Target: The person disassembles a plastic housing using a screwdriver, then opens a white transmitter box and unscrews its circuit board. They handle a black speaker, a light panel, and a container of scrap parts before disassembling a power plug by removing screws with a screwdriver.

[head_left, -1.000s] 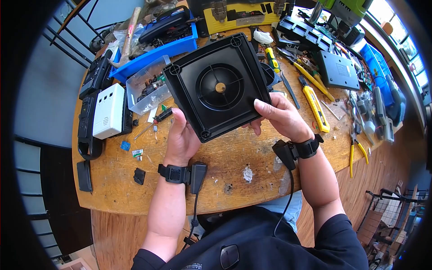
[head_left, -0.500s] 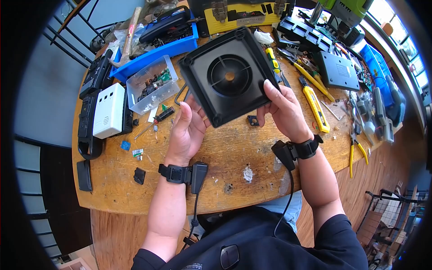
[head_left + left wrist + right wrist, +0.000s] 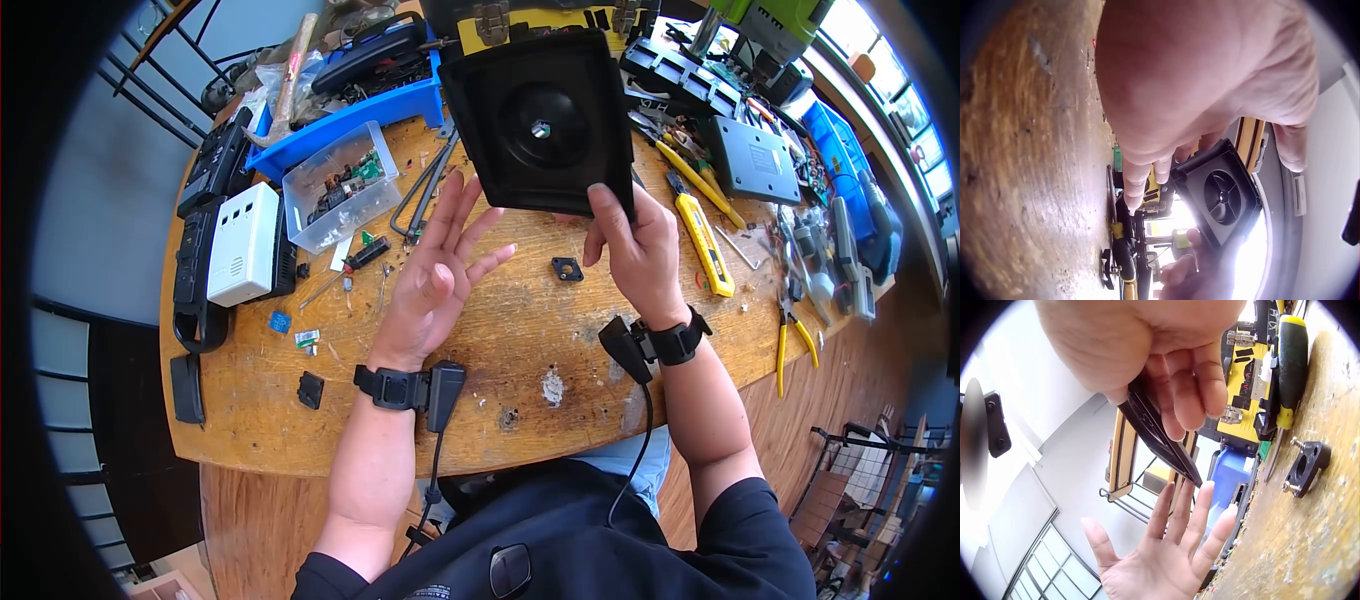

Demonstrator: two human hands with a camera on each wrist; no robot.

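1. Worn wooden surface (image 3: pixel 480 345) before me, scuffed and crowded along its far side, with a green machine (image 3: pixel 770 28) at the back right and a yellow-and-black case (image 3: pixel 1239 422) at the back.
2. Held in the air above it, towards the far side, is a black square panel (image 3: pixel 565 120), tilted, with a raised rim and a round recess pierced by a small central hole.
3. Only the right hand (image 3: pixel 640 245) clearly has hold of the panel: it pinches the near right corner, thumb on the face turned to the person, other fingers behind.
4. Just beside the panel's near left edge, the left hand (image 3: pixel 435 280) is raised with fingers spread and palm facing up and inward; from where I stand I cannot tell whether a fingertip touches the plastic.
5. Between the hands, which are apart, a small black bracket (image 3: pixel 567 269) lies on the wood, two screws standing in it.
6. To the person's left sit a clear tray (image 3: pixel 365 222) of electronic parts, a blue bin (image 3: pixel 350 127) behind it, and a white box (image 3: pixel 240 248).
7. To the right lie a yellow utility knife (image 3: pixel 703 240) and, nearer the edge, yellow-handled pliers (image 3: pixel 787 305).
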